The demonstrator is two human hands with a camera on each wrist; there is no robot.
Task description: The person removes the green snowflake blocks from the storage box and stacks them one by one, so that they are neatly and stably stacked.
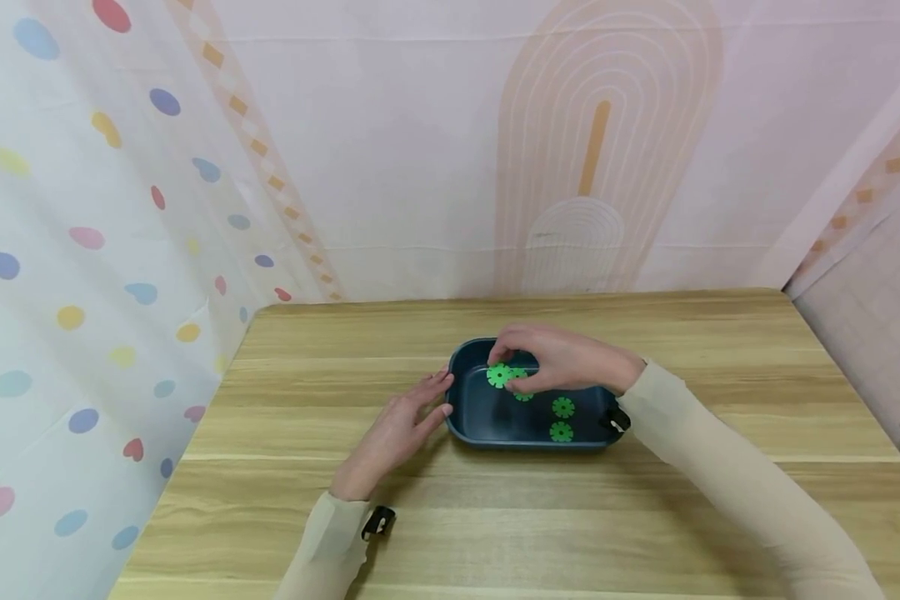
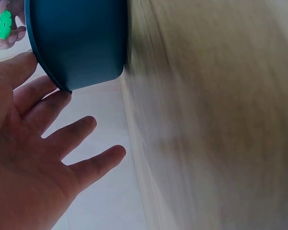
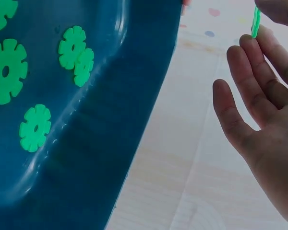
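Note:
A dark blue oblong tray stands on the table, with several flat green notched discs lying on its bottom. My right hand is over the tray, pinching one green notched disc between thumb and fingertips. In the right wrist view this disc is seen edge-on, above the tray. Two discs below overlap or lie against each other; I cannot tell which. At the tray's left end, my left hand touches the rim with its fingers extended. Its other fingers spread apart beside the tray wall.
The wooden table surrounds the tray on all sides. Behind it hangs a pale curtain with an arch pattern; a dotted curtain hangs at the left. Each wrist wears a small black device.

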